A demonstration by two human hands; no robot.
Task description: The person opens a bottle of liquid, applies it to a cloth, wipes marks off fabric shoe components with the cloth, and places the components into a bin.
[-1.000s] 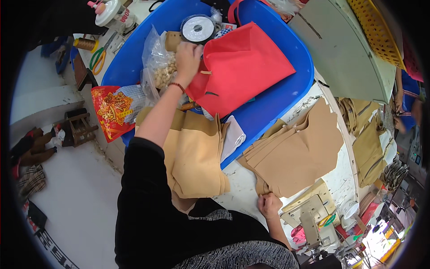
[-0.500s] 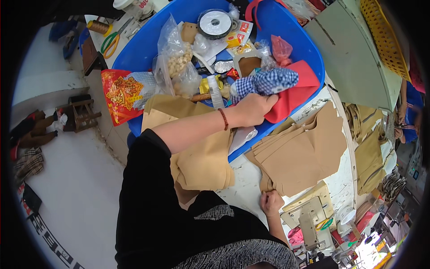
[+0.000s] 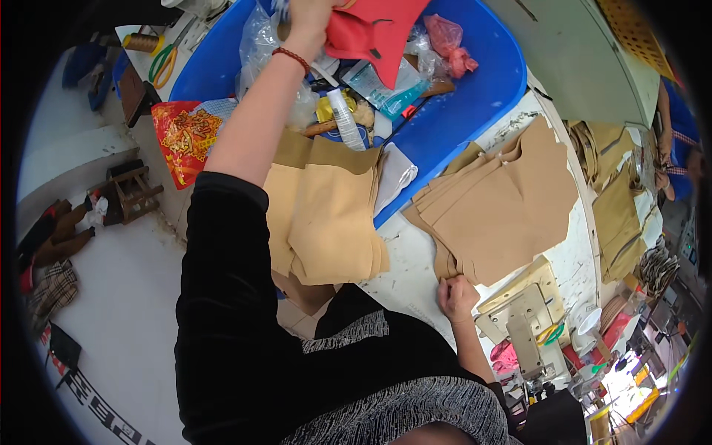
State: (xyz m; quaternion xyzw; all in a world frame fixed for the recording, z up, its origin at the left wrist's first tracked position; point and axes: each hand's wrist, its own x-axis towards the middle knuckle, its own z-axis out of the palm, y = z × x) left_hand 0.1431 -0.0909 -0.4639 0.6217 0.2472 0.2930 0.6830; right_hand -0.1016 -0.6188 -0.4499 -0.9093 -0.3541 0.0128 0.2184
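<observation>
My left hand (image 3: 308,21) reaches to the far side of a blue bin (image 3: 498,70), cut off by the picture's top edge. Its fingers are partly hidden and closed on a piece of red cloth (image 3: 382,33), which hangs over the bin's contents. Beneath it are a white bottle (image 3: 343,115), a teal-and-clear packet (image 3: 397,81) and plastic bags. On the table, my right hand (image 3: 457,298) is curled into a fist at the near edge of a fanned stack of brown fabric pieces (image 3: 512,200). The inside of that fist is hidden.
Tan fabric pieces (image 3: 334,230) lie across the bin's near side. A red snack bag (image 3: 182,141) sits left of them. A sewing machine (image 3: 526,334) stands at the right. Scissors (image 3: 163,67) and a thread spool (image 3: 142,42) lie far left. Another person's arm (image 3: 664,141) shows at right.
My left hand has moved farther away and left, carrying the red cloth up off the bin's right side. The blue checked cloth is no longer visible. My right hand stays by the brown stack.
</observation>
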